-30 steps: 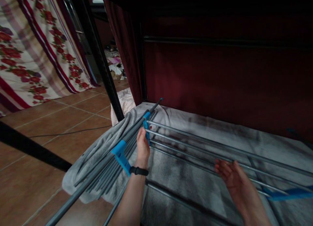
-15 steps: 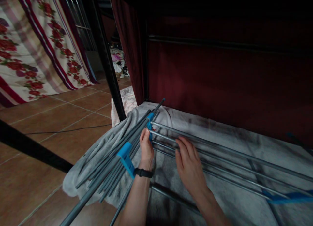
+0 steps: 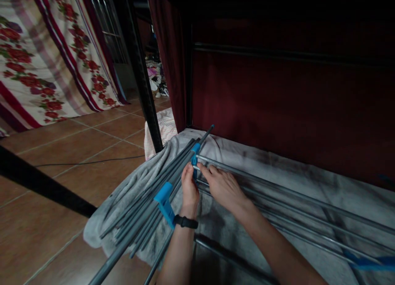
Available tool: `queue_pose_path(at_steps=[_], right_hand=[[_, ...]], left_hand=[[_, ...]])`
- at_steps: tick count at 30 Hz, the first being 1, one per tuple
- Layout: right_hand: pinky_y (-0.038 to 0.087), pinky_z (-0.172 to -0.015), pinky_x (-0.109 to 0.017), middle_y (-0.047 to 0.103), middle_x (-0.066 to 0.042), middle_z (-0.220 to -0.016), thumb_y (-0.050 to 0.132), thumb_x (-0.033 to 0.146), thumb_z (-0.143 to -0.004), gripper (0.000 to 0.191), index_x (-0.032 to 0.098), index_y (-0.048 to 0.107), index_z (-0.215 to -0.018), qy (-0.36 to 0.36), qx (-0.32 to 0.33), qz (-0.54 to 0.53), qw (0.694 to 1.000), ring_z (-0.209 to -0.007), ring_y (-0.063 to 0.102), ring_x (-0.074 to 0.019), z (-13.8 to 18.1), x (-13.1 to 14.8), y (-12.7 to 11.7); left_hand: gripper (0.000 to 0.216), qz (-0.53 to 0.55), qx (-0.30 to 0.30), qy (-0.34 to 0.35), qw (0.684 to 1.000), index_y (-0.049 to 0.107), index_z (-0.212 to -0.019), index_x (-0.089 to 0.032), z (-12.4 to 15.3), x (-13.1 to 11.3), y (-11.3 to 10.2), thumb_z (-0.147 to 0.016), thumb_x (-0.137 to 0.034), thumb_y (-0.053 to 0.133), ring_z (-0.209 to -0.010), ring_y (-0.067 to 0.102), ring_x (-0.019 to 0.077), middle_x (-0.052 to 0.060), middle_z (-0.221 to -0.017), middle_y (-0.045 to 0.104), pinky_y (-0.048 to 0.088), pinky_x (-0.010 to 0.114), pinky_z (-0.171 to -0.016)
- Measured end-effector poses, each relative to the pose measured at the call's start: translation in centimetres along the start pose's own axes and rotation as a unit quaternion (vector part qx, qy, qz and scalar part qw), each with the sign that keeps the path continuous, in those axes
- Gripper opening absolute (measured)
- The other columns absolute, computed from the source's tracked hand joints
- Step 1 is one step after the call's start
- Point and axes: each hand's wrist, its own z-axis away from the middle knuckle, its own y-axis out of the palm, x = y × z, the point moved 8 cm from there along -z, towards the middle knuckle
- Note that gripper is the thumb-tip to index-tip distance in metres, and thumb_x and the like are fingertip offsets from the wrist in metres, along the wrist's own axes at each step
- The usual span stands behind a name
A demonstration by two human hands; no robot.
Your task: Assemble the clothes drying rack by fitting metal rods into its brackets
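The left hand [image 3: 189, 190] is clasping a narrow, bright-blue plastic bracket [image 3: 195, 148]; the right hand [image 3: 224, 188] is bringing its fingertips against the joined ends of slim, grey metal rods [image 3: 277, 186], though whether it is pinching one I cannot tell. Both parts are lying over a rumpled grey blanket [image 3: 95, 226], probably behaving stiff, light and slippery, with the bracket likely offering the surest hold.

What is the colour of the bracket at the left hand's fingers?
Blue; the bracket shows best in the head view.
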Motion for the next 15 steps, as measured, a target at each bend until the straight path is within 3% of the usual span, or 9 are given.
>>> queue_pose_path(at_steps=[9, 15], right_hand=[[0.050, -0.088, -0.032, 0.069, -0.011, -0.124, 0.027, 0.015, -0.099, 0.057, 0.026, 0.035, -0.155, 0.000, 0.050, -0.089, 0.995, -0.104, 0.069, -0.0215, -0.5, -0.9, -0.1], [0.050, -0.093, -0.032, 0.065, -0.009, -0.134, 0.027, 0.018, -0.101, 0.055, 0.027, 0.036, -0.155, 0.013, 0.024, -0.116, 0.993, -0.111, 0.067, -0.0209, -0.6, -1.4, 0.6]], left_hand=[[0.033, 0.015, 0.001, -0.011, 1.000, 0.072, -0.092, -0.021, 0.3, -0.8, 0.9, -0.069, -0.043, 0.081, -0.104, 0.064, 0.0193, 0.003, -0.103, 0.072, 0.042, 0.034, -0.104], [0.037, -0.024, 0.010, -0.016, 1.000, 0.069, -0.093, -0.020, 0.5, -1.2, 1.3, -0.069, -0.045, 0.083, -0.093, 0.063, 0.0159, 0.000, -0.094, 0.069, 0.044, 0.031, -0.094]])
